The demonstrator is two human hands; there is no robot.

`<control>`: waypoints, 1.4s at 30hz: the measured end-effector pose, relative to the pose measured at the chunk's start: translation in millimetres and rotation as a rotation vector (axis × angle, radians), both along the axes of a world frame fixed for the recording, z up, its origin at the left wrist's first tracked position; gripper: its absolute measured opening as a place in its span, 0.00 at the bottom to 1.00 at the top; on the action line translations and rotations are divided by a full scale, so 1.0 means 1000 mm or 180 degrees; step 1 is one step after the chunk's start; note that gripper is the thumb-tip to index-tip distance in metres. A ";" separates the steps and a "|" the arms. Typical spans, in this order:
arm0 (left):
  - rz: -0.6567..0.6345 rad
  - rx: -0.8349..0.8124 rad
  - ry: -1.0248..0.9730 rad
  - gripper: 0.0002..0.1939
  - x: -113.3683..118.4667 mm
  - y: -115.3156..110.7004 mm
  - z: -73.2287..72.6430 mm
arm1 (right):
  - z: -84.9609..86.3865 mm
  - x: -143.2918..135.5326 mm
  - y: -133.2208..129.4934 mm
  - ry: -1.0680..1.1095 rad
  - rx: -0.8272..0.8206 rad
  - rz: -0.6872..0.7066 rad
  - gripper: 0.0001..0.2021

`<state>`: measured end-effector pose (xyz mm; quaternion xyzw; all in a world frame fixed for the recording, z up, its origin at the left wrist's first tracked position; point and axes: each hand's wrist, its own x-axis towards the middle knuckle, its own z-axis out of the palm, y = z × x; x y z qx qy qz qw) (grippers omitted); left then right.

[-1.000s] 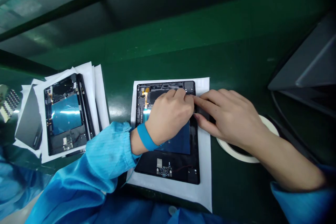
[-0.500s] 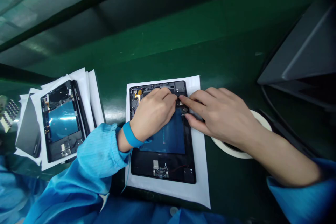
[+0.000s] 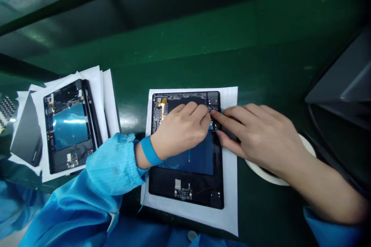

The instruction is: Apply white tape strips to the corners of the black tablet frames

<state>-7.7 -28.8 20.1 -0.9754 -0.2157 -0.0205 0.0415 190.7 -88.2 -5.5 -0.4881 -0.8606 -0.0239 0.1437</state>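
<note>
An opened tablet [image 3: 185,179] lies on a white sheet, its blue-filmed battery [image 3: 199,158] and a small circuit board [image 3: 183,193] exposed. Over the tablet's upper right part is my left hand [image 3: 182,127], knuckles up and fingers curled together. Whatever its fingertips pinch is hidden. My right hand [image 3: 261,135] reaches in from the right. Its index fingertip presses near thin dark wires [image 3: 213,107] below the corner speaker block, close to the left fingertips. The right thumb rests lower on the tablet's edge, apart from the index finger. A blue band [image 3: 151,151] circles my left wrist.
At left, another opened tablet [image 3: 71,127] lies on stacked white sheets, beside a dark flat panel [image 3: 27,135]. A roll of pale tape [image 3: 268,177] sits under my right forearm. A grey angular housing [image 3: 344,77] and a cable stand at the right.
The view has shifted, so the tablet and both hands appear farther right. My left hand sits slightly lower on the tablet, uncovering more of its top. The right hand keeps its place at the edge.
</note>
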 end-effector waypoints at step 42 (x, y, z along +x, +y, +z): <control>0.0101 -0.0129 -0.0270 0.15 -0.016 -0.010 -0.011 | 0.002 -0.002 -0.001 0.0609 0.0038 -0.0341 0.17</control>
